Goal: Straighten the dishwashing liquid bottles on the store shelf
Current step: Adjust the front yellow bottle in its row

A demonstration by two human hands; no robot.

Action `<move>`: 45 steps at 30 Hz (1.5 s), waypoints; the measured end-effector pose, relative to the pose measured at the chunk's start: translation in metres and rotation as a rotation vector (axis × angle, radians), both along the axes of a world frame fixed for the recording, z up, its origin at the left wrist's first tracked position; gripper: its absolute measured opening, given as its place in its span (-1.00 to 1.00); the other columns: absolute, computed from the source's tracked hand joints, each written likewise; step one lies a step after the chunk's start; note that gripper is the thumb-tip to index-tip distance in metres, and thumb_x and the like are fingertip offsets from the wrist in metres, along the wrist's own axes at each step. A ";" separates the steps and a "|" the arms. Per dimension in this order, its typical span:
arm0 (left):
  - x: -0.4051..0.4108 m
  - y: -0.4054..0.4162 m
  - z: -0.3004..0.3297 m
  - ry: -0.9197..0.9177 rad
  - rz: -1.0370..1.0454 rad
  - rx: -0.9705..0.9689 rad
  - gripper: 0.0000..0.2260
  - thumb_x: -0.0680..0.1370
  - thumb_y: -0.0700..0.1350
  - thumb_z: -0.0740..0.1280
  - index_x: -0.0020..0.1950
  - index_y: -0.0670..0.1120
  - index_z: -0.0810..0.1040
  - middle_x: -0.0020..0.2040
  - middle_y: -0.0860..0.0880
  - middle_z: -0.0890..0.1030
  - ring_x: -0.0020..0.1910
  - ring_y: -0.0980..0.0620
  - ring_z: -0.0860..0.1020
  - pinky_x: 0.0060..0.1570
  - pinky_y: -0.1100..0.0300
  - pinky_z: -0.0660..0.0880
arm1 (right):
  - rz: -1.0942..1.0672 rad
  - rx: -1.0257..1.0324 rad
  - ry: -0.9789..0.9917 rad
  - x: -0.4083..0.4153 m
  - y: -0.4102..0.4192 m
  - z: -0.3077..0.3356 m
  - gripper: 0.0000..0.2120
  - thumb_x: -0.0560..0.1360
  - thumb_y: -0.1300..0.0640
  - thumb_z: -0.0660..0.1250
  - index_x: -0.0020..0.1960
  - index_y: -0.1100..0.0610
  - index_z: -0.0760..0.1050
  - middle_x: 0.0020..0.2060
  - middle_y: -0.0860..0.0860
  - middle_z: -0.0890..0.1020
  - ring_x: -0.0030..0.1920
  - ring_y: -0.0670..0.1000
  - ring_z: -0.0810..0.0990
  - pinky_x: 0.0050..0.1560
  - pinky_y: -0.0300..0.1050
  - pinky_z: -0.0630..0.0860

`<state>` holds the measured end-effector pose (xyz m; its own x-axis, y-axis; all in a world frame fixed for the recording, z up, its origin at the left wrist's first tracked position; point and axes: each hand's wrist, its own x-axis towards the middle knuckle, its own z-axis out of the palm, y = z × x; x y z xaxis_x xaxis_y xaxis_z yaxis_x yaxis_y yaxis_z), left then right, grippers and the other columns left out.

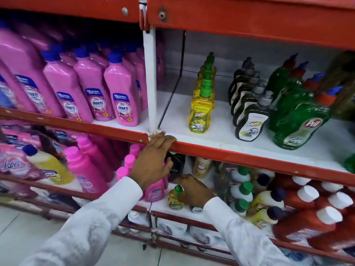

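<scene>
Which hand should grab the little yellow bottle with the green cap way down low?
The right hand, probably. It is already down on the lower shelf, right beside the small yellow bottle. The left hand is higher up, its fingers resting on the red shelf edge.

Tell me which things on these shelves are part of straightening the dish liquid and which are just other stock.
Part of the job:
yellow Super bottles
dark Super bottles
green Pril bottles
small yellow bottle by the right hand
left hand

Other stock:
pink Shakti bottles
red bottles with white caps
</scene>
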<state>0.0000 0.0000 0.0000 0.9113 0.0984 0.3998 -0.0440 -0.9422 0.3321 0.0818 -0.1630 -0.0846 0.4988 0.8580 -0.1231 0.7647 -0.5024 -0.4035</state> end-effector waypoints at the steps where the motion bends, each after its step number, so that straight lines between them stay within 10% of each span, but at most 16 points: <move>1: 0.000 0.000 0.000 -0.012 -0.003 0.002 -0.46 0.44 -0.15 0.35 0.42 -0.12 0.38 0.38 -0.17 0.50 0.47 -0.16 0.33 0.51 -0.06 0.22 | -0.005 -0.012 0.015 0.000 0.003 -0.003 -0.61 0.43 0.14 0.36 0.25 0.09 0.56 0.15 0.17 0.66 0.16 0.19 0.61 0.15 0.04 0.56; 10: -0.003 0.003 0.005 -0.022 0.012 -0.038 -0.44 0.42 -0.24 0.35 0.43 -0.07 0.41 0.40 -0.11 0.50 0.49 -0.07 0.33 0.41 0.00 0.36 | -0.232 0.076 0.109 -0.011 -0.003 0.029 -0.61 0.33 0.17 0.54 0.13 0.04 0.60 0.06 0.05 0.68 0.04 0.05 0.65 0.10 -0.09 0.61; 19: 0.003 0.007 -0.001 -0.095 0.036 -0.090 -0.29 0.30 -0.54 0.26 0.37 -0.03 0.49 0.37 -0.07 0.54 0.45 -0.05 0.41 0.14 0.04 0.60 | -0.365 0.589 -0.026 -0.029 -0.057 0.214 -0.59 0.20 0.18 0.56 0.03 -0.03 0.61 -0.19 -0.09 0.72 -0.31 -0.13 0.63 -0.17 -0.26 0.61; 24: 0.002 0.005 -0.001 -0.106 0.035 -0.121 -0.42 0.39 -0.38 0.31 0.37 0.00 0.48 0.38 -0.07 0.53 0.46 -0.04 0.39 0.34 0.02 0.47 | -0.363 0.717 -0.155 -0.010 -0.054 0.274 -0.61 0.23 0.18 0.56 0.03 0.00 0.61 -0.19 -0.09 0.73 -0.35 -0.09 0.63 -0.26 -0.26 0.60; 45: 0.006 -0.066 -0.021 -0.050 0.142 -0.018 -0.51 0.43 -0.15 0.38 0.36 -0.14 0.43 0.25 -0.13 0.53 0.32 -0.16 0.42 0.41 -0.17 0.37 | -0.336 0.517 -0.119 0.046 -0.047 0.207 -0.35 0.33 0.08 0.54 0.37 -0.08 0.41 0.20 -0.01 0.60 0.07 -0.02 0.56 0.07 -0.11 0.54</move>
